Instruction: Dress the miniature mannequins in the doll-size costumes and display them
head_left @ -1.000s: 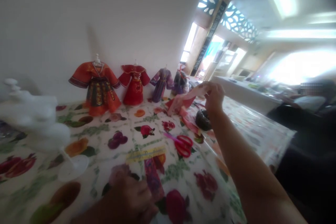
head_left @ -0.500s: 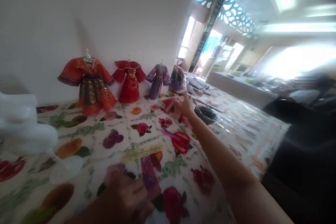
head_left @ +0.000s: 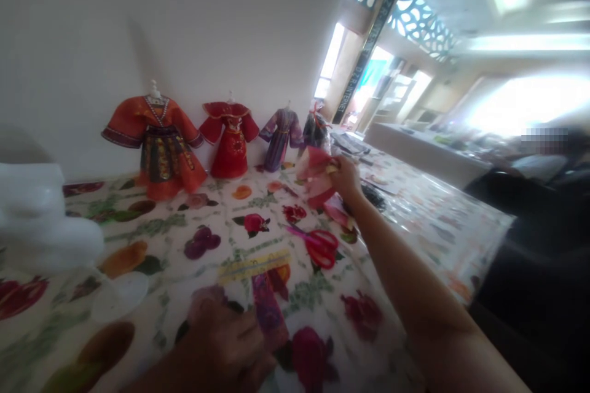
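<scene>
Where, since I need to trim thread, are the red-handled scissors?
The red-handled scissors lie just right of centre in the head view, between the yellow strip and the right forearm.

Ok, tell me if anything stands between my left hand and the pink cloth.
Yes: first the purple strip beside the left hand, then the yellow ruler, then the red scissors, nearest the pink cloth. All look flat and low.

Pink-red fabric (head_left: pixel 316 178) in the right hand (head_left: pixel 345 177), at a fruit-print worktop (head_left: pixel 170 245)
The left hand (head_left: pixel 230 339) lies low beside a purple patterned strip (head_left: pixel 270 314) — yellow ruler (head_left: pixel 255 266) and red-handled scissors (head_left: pixel 321 249) just beyond — while small costumes (head_left: pixel 229 153) stand in a row along the wall (head_left: pixel 221 24).
</scene>
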A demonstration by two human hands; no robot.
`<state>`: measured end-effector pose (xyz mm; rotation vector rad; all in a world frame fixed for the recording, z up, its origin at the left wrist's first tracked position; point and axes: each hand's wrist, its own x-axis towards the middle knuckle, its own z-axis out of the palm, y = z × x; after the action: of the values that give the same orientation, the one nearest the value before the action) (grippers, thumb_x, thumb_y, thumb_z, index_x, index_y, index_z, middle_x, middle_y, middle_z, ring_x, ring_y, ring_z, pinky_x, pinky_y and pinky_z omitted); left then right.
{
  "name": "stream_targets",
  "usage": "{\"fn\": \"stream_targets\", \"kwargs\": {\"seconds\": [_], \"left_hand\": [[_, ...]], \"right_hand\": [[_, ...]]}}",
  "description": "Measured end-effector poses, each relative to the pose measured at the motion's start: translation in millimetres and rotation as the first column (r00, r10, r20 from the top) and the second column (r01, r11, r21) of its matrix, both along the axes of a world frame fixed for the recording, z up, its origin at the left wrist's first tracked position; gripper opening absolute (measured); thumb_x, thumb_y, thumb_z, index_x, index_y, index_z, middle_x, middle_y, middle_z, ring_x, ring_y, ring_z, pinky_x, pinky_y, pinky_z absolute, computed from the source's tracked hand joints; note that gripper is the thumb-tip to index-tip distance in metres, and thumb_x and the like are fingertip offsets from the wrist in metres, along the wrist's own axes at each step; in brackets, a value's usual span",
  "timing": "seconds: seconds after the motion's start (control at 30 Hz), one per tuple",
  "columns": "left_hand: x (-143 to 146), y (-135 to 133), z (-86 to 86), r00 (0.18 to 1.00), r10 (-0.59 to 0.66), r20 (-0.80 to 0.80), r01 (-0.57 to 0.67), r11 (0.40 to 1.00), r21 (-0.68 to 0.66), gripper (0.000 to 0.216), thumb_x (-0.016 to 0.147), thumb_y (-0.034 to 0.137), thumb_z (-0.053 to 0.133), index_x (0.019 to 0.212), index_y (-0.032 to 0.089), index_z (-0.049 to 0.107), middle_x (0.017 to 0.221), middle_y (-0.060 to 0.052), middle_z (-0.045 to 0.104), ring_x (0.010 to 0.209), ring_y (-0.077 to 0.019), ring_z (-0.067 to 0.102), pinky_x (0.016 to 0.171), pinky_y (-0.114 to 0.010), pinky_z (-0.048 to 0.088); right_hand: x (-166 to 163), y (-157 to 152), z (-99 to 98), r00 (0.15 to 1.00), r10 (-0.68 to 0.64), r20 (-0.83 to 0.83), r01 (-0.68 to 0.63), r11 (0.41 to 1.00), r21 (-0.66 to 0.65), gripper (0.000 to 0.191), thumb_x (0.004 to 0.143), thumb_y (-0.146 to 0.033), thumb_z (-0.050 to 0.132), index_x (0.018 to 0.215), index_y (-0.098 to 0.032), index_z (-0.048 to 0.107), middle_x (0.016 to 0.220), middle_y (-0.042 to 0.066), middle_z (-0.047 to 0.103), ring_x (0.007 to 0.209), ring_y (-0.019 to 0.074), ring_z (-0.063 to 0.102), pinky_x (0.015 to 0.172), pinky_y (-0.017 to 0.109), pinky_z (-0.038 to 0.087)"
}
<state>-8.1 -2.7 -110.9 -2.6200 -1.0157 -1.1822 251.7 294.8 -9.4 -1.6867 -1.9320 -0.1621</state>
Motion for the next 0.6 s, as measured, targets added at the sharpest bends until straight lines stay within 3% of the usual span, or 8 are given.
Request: {"fn": "stream_targets", "kwargs": {"seconds": [0.17,0.27,0.33,0.4,0.53,0.6], "left_hand": [[-1,-3,15.0,0.999,0.001,-0.042,-0.002,1.0,-0.012,0.022,0.089,0.016,0.045,0.068,0.022,0.042,0.059,0.004,0.053,0.047,-0.0154,0.048,0.056,-0.036,0.028],[-2,-4,22.8,0.994,-0.013,-0.104,0.009,0.999,-0.04,0.023,0.089,0.016,0.049,0.067,0.021,0.045,0.059,0.004,0.054,0.048,-0.0149,0.051,0.056,-0.035,0.03],[-2,-3,23.7,0.996,-0.021,-0.087,0.017,0.999,-0.039,0.024,0.089,0.015,0.049,0.066,0.021,0.045,0.058,0.004,0.054,0.048,-0.0143,0.051,0.055,-0.035,0.03],[-1,-3,22.6,0.998,-0.031,-0.063,0.028,0.999,-0.044,0.024,0.089,0.013,0.049,0.067,0.021,0.044,0.059,0.004,0.053,0.049,-0.0139,0.049,0.054,-0.035,0.028],[-1,-5,23.5,0.997,-0.032,-0.072,0.029,0.998,-0.048,0.023,0.092,0.015,0.046,0.069,0.021,0.044,0.061,0.003,0.053,0.051,-0.0152,0.048,0.056,-0.036,0.028],[-3,-6,25.7,0.995,-0.035,-0.097,0.03,0.998,-0.055,0.025,0.094,0.018,0.045,0.07,0.021,0.046,0.063,0.003,0.054,0.052,-0.0153,0.049,0.057,-0.035,0.029]], "right_hand": [[23,-31,-6.0,0.987,0.062,0.146,-0.051,0.995,-0.082,0.029,0.078,-0.015,0.057,0.105,-0.014,0.067,0.101,0.015,0.067,0.096,0.0297,0.06,0.081,0.037,0.045],[22,-48,-14.6,0.961,0.143,0.237,-0.105,0.981,-0.163,0.044,0.07,-0.015,0.068,0.114,-0.013,0.067,0.111,0.018,0.065,0.105,0.0338,0.058,0.088,0.041,0.046],[12,-53,-14.4,0.938,0.2,0.282,-0.152,0.971,-0.183,0.056,0.074,-0.02,0.07,0.129,-0.012,0.06,0.129,0.02,0.058,0.116,0.0357,0.054,0.096,0.043,0.045],[-6,-52,-12.7,0.915,0.25,0.316,-0.196,0.962,-0.192,0.056,0.084,-0.025,0.065,0.138,-0.016,0.054,0.141,0.018,0.05,0.125,0.0333,0.05,0.102,0.043,0.043],[-47,-29,-21.2,0.855,0.362,0.371,-0.238,0.91,-0.341,0.029,0.094,-0.033,0.062,0.119,-0.018,0.065,0.122,0.01,0.064,0.111,0.0236,0.061,0.098,0.041,0.05],[-62,-13,-31.4,0.845,0.369,0.387,-0.201,0.89,-0.408,0.031,0.097,-0.036,0.061,0.121,-0.016,0.062,0.123,0.009,0.064,0.108,0.0228,0.064,0.093,0.045,0.054]]}}
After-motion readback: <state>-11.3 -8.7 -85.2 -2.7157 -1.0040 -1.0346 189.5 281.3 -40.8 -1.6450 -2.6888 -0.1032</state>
